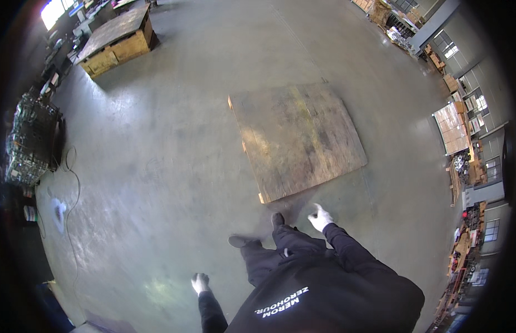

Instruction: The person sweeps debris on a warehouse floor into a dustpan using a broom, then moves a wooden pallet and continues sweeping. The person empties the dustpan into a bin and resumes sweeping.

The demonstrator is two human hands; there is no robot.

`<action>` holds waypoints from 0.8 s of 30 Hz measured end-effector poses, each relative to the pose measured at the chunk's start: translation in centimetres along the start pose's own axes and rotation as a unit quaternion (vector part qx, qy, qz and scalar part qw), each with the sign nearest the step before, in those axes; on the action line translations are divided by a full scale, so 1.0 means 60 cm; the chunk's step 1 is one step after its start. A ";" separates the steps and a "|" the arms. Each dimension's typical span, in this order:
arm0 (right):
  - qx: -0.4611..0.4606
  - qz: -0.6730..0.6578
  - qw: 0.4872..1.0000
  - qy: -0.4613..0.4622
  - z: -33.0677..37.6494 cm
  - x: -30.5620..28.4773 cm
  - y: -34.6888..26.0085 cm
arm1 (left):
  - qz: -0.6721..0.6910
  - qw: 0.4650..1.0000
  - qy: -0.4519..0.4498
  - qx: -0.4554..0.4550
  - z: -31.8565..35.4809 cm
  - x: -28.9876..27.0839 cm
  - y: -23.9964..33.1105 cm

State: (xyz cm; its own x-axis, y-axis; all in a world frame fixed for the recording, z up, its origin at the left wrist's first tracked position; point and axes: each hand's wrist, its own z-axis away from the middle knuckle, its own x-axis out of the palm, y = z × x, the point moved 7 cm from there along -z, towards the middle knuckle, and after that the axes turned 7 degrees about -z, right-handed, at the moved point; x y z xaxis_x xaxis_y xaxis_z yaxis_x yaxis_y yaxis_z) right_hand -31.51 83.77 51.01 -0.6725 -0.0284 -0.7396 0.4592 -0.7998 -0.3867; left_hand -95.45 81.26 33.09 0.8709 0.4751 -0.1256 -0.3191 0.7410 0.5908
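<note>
Dark jacket point(335, 286) fills the foreground, right hand point(320, 217) half-spread and seemingly empty, left hand point(200, 282) too small to tell its grip, wooden platform point(302, 141) on the floor point(158, 166) beyond the shoes point(278, 220); likely an approach on foot, next move calling for a low reach.

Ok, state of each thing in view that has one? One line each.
Left hand: gloved, off to the side, nothing visible in it; how far closed, can't tell
Right hand: gloved, fingers part curled, nothing visible in it
Platform: flat on the floor, top stained
Crate: upright, top covered
Cable: loose on the floor, curving
Boxes: stacked
</note>
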 end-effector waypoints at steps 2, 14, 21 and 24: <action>0.052 0.008 0.999 0.010 0.023 -0.017 0.029 | 0.034 0.999 0.021 0.022 -0.033 -0.008 0.027; 0.156 -0.305 0.921 0.187 0.045 0.033 0.298 | -0.200 0.956 -0.211 0.048 -0.062 0.221 0.085; 0.237 -0.265 0.923 0.145 0.162 0.195 0.318 | -0.264 0.921 -0.262 0.112 -0.090 0.287 0.239; 0.231 -0.453 0.845 0.163 0.206 0.273 0.345 | -0.302 0.902 -0.254 0.174 -0.129 0.248 0.296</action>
State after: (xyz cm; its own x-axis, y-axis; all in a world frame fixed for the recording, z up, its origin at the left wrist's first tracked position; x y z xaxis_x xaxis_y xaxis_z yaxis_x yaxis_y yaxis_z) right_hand -40.19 59.31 37.70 -0.3966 0.8279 -0.3965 -0.4853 -0.5558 -0.6750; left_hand -91.04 105.20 35.54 0.9335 -0.3100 -0.1800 0.3317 0.5567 0.7616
